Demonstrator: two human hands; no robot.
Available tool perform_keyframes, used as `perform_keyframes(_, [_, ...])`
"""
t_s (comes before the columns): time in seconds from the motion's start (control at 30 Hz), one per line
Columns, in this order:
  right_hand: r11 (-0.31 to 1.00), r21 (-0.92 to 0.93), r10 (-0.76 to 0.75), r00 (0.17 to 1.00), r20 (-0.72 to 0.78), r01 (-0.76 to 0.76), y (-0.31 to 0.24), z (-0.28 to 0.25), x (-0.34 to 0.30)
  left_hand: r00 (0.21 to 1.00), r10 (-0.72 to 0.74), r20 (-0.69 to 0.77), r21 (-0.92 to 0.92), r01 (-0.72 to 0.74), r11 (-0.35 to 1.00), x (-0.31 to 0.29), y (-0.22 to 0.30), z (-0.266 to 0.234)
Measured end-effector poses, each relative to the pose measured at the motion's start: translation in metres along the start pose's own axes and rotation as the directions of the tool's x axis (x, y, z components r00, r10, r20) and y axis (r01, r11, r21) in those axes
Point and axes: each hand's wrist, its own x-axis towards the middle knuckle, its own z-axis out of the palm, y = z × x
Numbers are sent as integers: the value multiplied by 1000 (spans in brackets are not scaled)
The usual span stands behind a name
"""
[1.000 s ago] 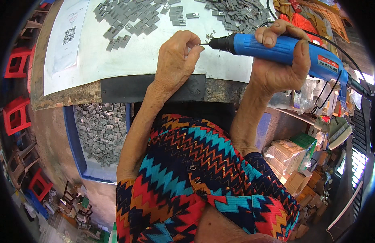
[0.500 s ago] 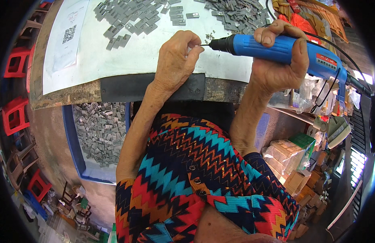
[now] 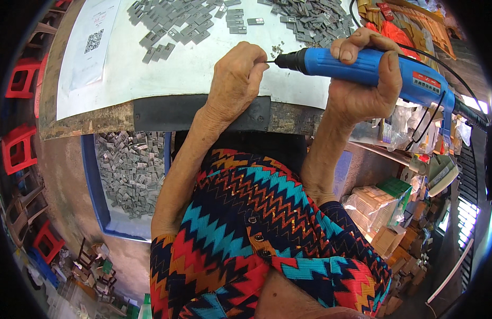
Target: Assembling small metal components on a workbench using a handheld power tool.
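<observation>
My right hand (image 3: 365,80) grips a blue electric screwdriver (image 3: 336,65), held level with its black nose toward the left. Its thin bit reaches the fingertips of my left hand (image 3: 238,77), which are pinched together above the white-covered table (image 3: 187,77). Whatever those fingers hold is hidden behind them. Beyond the tool's nose lies a little heap of tiny screws (image 3: 278,49). Small grey rectangular pieces (image 3: 179,24) are spread at the far left of the table, with a denser pile of grey pieces (image 3: 315,21) at the far right. One grey piece (image 3: 255,21) lies apart between them.
A printed sheet (image 3: 89,48) covers the table's left side. Below the front edge stands a blue-rimmed bin (image 3: 97,196) full of grey pieces (image 3: 132,170). Red stools (image 3: 20,149) are at far left. A black cable (image 3: 442,64) arcs on the right; cartons (image 3: 371,207) sit lower right.
The view has shifted slightly. My left hand stays pinched at the bit's tip, turned a little, and my right hand keeps its grip on the screwdriver.
</observation>
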Motion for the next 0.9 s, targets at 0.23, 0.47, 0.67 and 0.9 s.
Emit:
perform_keyframes(0.23, [999, 40, 3, 1000, -19, -2, -1, 5, 0, 1000, 10, -2, 4, -10, 1000, 0, 3, -1])
perform_keyframes(0.47, [997, 79, 18, 994, -106, -10, -3, 9, 2, 999, -4, -49, -29, 2, 1000, 0, 3, -3])
perform_keyframes(0.67, [996, 80, 32, 996, -86, -25, -7, 5, 5, 996, -16, -86, -18, 14, 1000, -3, 9, -12])
perform_keyframes(0.9, [996, 78, 54, 997, -51, -50, 1, 5, 3, 951, 23, -307, 489, 137, 862, -15, -9, -69])
